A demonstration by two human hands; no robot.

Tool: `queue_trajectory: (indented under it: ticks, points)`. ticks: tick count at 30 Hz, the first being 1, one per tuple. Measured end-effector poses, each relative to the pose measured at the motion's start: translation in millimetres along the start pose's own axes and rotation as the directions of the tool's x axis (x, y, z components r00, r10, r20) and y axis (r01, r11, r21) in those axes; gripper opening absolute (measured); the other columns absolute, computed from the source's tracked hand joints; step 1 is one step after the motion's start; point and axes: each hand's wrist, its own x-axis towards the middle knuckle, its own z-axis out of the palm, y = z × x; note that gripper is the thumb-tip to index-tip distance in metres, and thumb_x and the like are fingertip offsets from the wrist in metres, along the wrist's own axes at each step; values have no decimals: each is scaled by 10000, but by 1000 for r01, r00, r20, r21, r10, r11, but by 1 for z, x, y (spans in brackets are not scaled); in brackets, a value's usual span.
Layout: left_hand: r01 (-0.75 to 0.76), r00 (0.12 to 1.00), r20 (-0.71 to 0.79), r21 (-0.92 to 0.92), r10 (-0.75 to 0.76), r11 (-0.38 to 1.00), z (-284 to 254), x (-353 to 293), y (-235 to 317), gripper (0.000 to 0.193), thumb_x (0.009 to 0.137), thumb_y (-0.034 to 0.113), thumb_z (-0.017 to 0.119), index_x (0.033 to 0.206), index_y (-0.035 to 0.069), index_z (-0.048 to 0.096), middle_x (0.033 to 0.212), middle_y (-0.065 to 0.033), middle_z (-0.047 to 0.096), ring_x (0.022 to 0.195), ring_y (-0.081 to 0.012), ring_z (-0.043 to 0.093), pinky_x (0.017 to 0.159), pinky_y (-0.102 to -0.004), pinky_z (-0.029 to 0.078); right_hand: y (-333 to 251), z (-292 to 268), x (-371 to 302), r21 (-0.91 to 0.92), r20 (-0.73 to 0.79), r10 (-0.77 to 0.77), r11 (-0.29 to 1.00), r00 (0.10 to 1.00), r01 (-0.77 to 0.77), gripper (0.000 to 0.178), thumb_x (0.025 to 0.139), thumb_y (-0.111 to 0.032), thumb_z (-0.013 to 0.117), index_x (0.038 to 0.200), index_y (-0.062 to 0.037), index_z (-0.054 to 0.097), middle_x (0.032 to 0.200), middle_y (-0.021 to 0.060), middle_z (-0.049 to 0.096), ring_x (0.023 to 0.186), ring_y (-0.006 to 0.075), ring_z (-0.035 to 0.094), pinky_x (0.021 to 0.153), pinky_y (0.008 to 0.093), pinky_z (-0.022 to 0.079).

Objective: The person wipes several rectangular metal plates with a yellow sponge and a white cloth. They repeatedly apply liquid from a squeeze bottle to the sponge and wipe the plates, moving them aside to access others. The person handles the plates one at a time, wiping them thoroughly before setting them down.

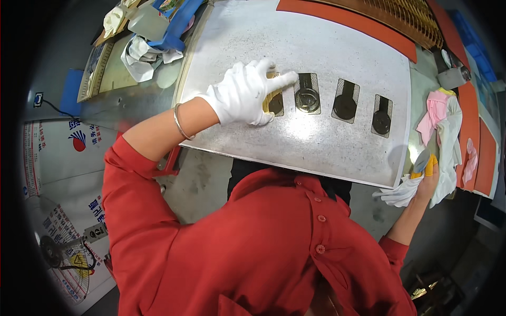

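Over the left end of a row of flat dark pieces, my left hand [245, 92] wears a white glove, with thumb and fingers spread. Under it lies a partly covered dark piece [276, 104], with a yellowish edge beside the palm. One fingertip reaches the top of a second dark piece [307, 95], round with a rectangular neck and a mesh-like border. At the right table edge, my right hand [431, 176] is closed, with yellow at its fingertips. A grey rounded thing [421, 160] is by those fingers, and a white glove [401, 192] hangs beside them. What they grip is unclear.
Two more dark pieces, a third [346, 101] and a fourth [381, 116], lie on the speckled white sheet [237, 145]. Pink cloth [435, 113] and white cloth [449, 137] lie at right. A blue bin [176, 29] and crumpled white cloth [138, 58] sit far left.
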Motion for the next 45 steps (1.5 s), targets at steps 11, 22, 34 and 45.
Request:
queue_trajectory:
  ticks: [11,22,34,45]
  points:
    - [-54,969,-247,-275,-16,960,16,-7,-8,734,615,243,731,1245,35,417,1320,-191,412,1218,-344,402,1022,-388,327,-3,2,0,-31,5,33,999,999,-33,219,924,-172,507,1075,-16,538,856,1,575,702,59,530,589,192,432]
    - [14,996,-84,-86,-21,996,19,-45,-69,973,540,305,785,1347,70,295,1095,-172,476,996,-357,462,917,-435,354,12,-27,11,-72,56,35,997,998,-31,271,930,-177,490,1110,23,522,949,34,564,823,89,533,688,227,439]
    - [153,987,-43,-6,-153,988,-4,-51,-39,524,585,254,712,1044,83,525,1095,-165,482,938,-338,527,819,-407,434,6,-16,8,-68,-20,40,997,999,-41,257,929,-186,498,1115,-12,531,953,25,589,811,97,557,686,226,460]
    - [79,989,-82,-421,-125,904,12,-87,-107,846,727,384,690,1372,25,277,1395,-204,316,1283,-330,328,1056,-378,277,11,-20,11,-132,-60,-27,991,998,19,288,919,-205,508,1127,-6,522,928,29,582,767,108,555,619,238,454]
